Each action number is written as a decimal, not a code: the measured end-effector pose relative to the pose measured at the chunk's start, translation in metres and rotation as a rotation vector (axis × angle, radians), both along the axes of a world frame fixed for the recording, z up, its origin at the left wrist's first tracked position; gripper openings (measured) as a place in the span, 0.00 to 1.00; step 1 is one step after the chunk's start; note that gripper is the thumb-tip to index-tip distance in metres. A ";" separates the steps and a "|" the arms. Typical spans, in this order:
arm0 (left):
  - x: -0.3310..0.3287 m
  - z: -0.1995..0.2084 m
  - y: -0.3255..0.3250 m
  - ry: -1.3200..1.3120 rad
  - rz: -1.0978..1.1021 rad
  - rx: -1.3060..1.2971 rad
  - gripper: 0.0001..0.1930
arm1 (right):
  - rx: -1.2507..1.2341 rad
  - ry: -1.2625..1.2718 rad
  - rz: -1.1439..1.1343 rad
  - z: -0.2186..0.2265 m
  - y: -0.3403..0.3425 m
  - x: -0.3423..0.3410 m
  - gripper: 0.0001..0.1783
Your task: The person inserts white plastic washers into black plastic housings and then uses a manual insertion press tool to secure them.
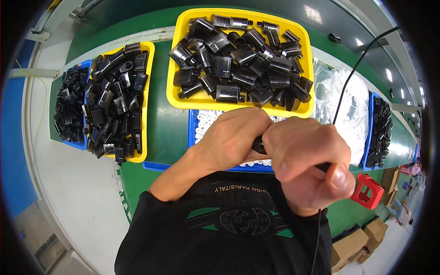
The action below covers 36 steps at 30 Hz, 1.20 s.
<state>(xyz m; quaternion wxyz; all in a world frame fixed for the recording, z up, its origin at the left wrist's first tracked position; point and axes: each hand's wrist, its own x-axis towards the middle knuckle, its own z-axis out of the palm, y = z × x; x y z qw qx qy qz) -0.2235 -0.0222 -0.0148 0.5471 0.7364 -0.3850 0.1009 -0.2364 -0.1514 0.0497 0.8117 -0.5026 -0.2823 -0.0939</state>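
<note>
The black part (258, 145) sat between your hands over the blue tray (192, 130) of white pieces (205, 122), largely hidden; your left hand's (236, 137) grip closed around it, your right hand's (307, 156) clenched on a dark object (323, 167), kind unclear. Beyond, a yellow tray (201, 101) heaped with black housings (244, 56) stood on the worktop (160, 114); a black cable (352, 71) crossed before a plastic bag (355, 121).

Black part (259, 146), dark piece (323, 167), mostly hidden by hands (236, 137) (307, 158)
</note>
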 end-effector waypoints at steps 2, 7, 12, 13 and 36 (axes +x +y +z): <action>0.001 -0.003 0.004 -0.009 -0.002 -0.003 0.21 | -0.020 0.210 -0.037 0.006 0.003 -0.003 0.29; 0.002 -0.018 -0.001 -0.011 0.007 -0.099 0.23 | -0.305 0.385 0.017 0.016 -0.006 0.000 0.34; 0.002 -0.002 0.010 0.080 0.045 0.113 0.18 | 0.080 0.356 0.060 0.001 -0.013 -0.004 0.29; 0.003 -0.001 0.012 0.080 0.049 0.121 0.18 | 0.087 0.356 0.065 0.002 -0.015 -0.008 0.29; 0.002 0.039 -0.006 0.452 -0.081 -0.120 0.22 | -1.022 0.107 -0.379 -0.081 -0.058 -0.054 0.04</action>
